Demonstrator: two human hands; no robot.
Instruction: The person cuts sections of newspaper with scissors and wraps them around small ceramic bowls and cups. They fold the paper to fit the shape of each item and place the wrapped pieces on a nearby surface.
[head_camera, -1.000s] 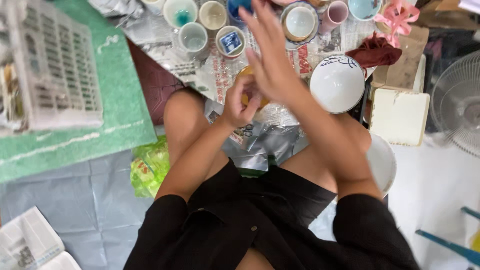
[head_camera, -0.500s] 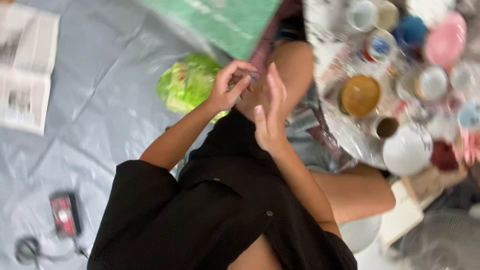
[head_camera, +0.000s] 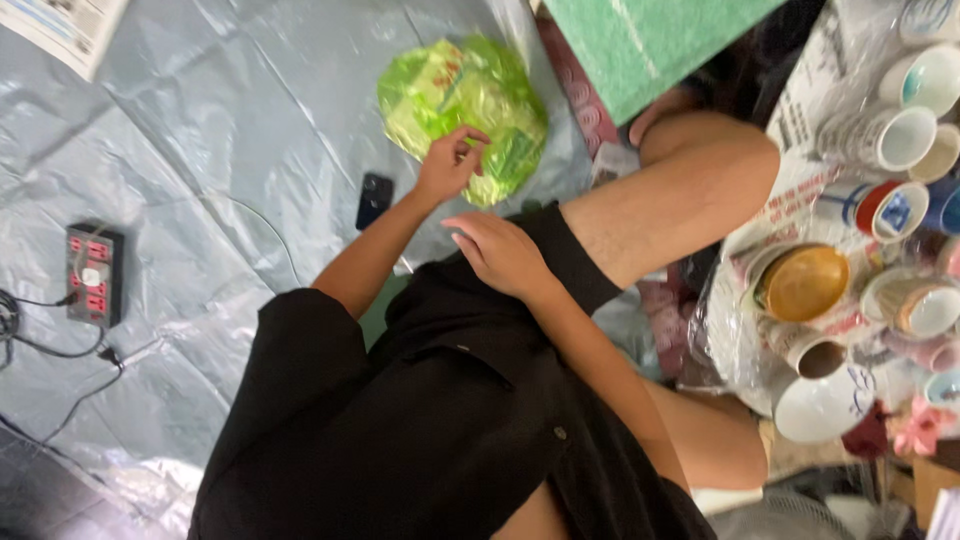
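Now left hand (head_camera: 452, 160), fingers curled, touches green bag (head_camera: 462, 112), not yet lifted; right hand (head_camera: 500, 255), loosely open and empty, rests just below bag.

A crumpled green plastic bag (head_camera: 462, 108) with yellow and red print lies on grey sheeting

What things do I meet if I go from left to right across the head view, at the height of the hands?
Power strip → black phone → left hand at the green plastic bag → right hand on the black shorts → bent knee → yellow bowl → cups.
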